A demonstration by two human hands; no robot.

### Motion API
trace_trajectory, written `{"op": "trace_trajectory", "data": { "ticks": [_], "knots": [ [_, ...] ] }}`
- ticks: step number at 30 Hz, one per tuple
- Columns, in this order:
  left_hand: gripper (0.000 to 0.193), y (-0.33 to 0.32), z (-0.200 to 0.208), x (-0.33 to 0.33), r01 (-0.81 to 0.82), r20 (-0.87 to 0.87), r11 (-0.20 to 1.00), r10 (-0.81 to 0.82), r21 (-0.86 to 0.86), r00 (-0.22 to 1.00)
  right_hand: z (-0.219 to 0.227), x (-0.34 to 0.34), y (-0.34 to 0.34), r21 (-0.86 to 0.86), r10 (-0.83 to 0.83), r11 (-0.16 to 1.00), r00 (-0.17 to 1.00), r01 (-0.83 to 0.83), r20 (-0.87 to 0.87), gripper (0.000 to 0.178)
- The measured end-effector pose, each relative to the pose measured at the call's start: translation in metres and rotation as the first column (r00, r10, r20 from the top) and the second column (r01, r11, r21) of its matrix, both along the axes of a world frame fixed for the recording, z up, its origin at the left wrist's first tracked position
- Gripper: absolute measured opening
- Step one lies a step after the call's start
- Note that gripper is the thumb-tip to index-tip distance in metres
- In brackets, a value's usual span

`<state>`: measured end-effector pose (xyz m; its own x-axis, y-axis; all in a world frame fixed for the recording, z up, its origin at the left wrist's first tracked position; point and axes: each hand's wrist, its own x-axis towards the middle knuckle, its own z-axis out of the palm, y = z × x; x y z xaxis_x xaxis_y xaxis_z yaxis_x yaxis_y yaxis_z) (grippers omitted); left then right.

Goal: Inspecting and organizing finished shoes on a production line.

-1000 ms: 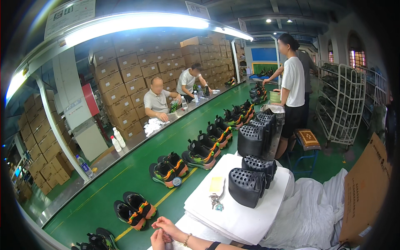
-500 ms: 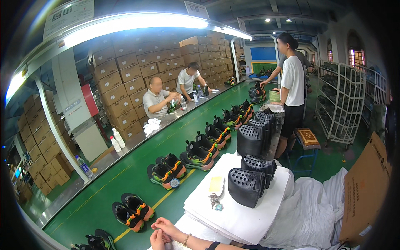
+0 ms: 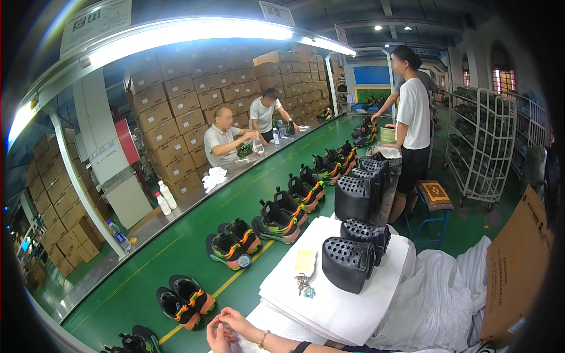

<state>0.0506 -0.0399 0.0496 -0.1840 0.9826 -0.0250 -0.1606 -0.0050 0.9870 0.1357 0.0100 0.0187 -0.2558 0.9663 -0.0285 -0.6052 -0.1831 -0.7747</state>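
At the bottom edge my right hand (image 3: 236,321), with a beaded bracelet at its wrist, reaches in from the right. My left hand (image 3: 218,339) is close against it, and the fingertips of both meet in a pinch. Whatever lies between the fingers is too small or hidden to make out. Just beyond them on the green conveyor belt (image 3: 141,282) stands a pair of black, orange and green sneakers (image 3: 187,301). Another pair (image 3: 232,242), with a round tag beside it, sits farther up. A further sneaker pair (image 3: 134,341) is partly cut off at the lower left.
Right of my hands, white sheets (image 3: 353,315) carry perforated black blocks (image 3: 348,265), keys (image 3: 307,289) and a yellow-white card (image 3: 305,262). White cloth (image 3: 435,294) and a cardboard box (image 3: 518,270) lie farther right. Co-workers sit and stand along the belt; bottles (image 3: 163,203) line its far ledge.
The sneakers on the belt have shifted slightly toward the lower left. My hands have moved a little left, still together. Across the belt, a seated co-worker's arms have lowered and moved right.
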Motion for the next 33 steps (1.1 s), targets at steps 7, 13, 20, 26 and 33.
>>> {"op": "trace_trajectory", "data": {
  "ticks": [7,13,20,26,33],
  "knots": [
    [0.020,-0.002,0.002,0.002,0.011,-0.002,1.000,-0.011,0.001,1.000,-0.003,-0.001,0.000,0.019,-0.011,1.000,1.000,0.011,0.000,0.008],
    [0.021,-0.004,0.007,0.003,0.004,-0.009,1.000,-0.004,-0.011,1.000,0.000,0.000,-0.001,-0.007,-0.008,1.000,1.000,0.008,-0.009,0.008],
    [0.020,0.001,0.000,0.001,0.015,-0.011,0.999,-0.015,-0.037,1.000,0.002,0.002,-0.002,0.003,-0.018,1.000,1.000,0.018,0.017,0.008],
    [0.020,0.002,-0.006,-0.002,0.035,-0.001,0.999,-0.035,-0.039,0.999,0.005,0.003,-0.004,0.011,-0.016,1.000,1.000,0.016,0.011,0.007],
    [0.020,0.001,-0.005,-0.001,0.040,0.002,0.999,-0.040,-0.029,0.999,0.012,0.006,-0.008,0.010,-0.014,1.000,1.000,0.014,0.008,0.007]
  ]
}}
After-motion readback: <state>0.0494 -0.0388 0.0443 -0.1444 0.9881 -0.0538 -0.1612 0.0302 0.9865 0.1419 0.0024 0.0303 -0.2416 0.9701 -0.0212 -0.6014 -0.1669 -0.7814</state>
